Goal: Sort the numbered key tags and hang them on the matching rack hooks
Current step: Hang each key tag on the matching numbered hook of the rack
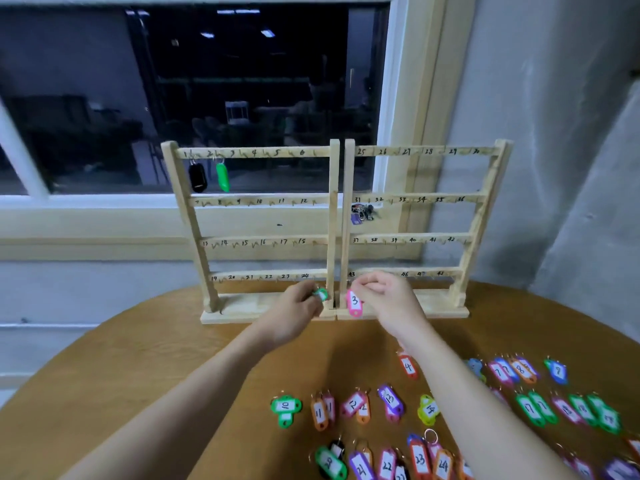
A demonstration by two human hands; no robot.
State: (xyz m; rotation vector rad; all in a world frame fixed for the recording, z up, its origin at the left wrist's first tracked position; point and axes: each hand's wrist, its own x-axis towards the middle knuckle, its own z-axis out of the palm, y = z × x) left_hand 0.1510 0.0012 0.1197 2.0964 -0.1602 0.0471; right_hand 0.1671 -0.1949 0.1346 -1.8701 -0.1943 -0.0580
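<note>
At the foot of the left rack (247,216), close to its inner post, the left hand (298,315) has its fingers curled around a green tag (321,294), whose number cannot be read. Just right of that post, in front of the right rack (420,216), the right hand (384,296) pinches the ring end of a pink tag (354,303) marked 3; the tag hangs with its long axis near vertical, below the fingertips. On the top rail of the left rack, hook 1 carries a black tag (197,177) and hook 2 a second green tag (222,176); the hook numbered 3 (242,154) is bare. That hook lies up and to the left of the pink tag, across the inner post and three rails higher. The left hand is the nearer of the two to it, but the right hand holds the matching tag, so the coming move is judged to be a lift up and leftward with the ring leading. Right of the racks and nearer the person, the remaining numbered tags (429,408) lie in rows on the desk (173,358).
</note>
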